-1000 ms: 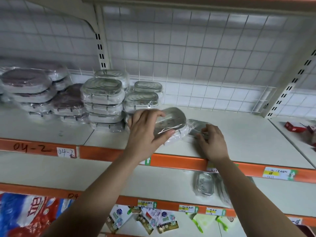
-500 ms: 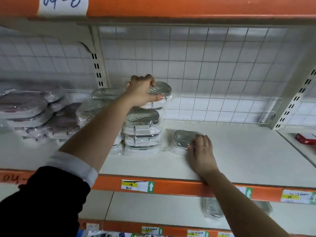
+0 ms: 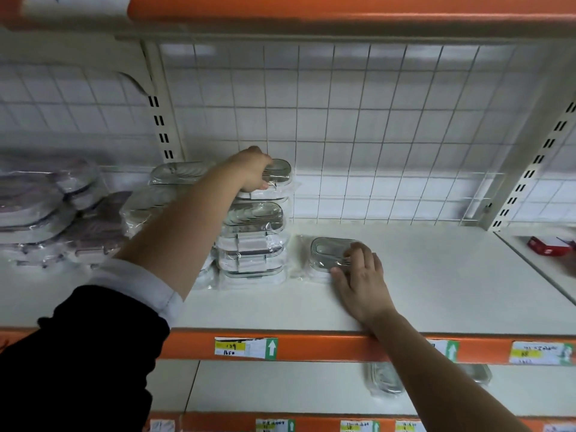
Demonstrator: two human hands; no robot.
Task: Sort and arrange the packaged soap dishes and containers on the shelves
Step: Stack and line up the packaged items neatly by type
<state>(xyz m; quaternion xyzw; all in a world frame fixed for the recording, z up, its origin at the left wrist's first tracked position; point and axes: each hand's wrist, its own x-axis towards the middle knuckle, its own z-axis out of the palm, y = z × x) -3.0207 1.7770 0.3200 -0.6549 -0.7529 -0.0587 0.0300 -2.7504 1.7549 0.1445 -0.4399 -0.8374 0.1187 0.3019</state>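
L hand (image 3: 254, 171) fingers curl round the top soap dish (image 3: 279, 171), which sits on the tall wrapped stack (image 3: 252, 244) far back on the shelf (image 3: 436, 275). R hand (image 3: 361, 275) rests w/ fingers fairly straight on a single dish (image 3: 325, 252) lying flat just right of the stack. Risk, imo: slick film on film, so a skewed set-down or forearm nudge could slide the top packs off or tip them into the neighbouring stack (image 3: 146, 210). Shelf is smooth off-white board, orange front edge w/ price tags (image 3: 246, 347), wire grid (image 3: 374, 120) behind, red box (image 3: 547, 246) far right.
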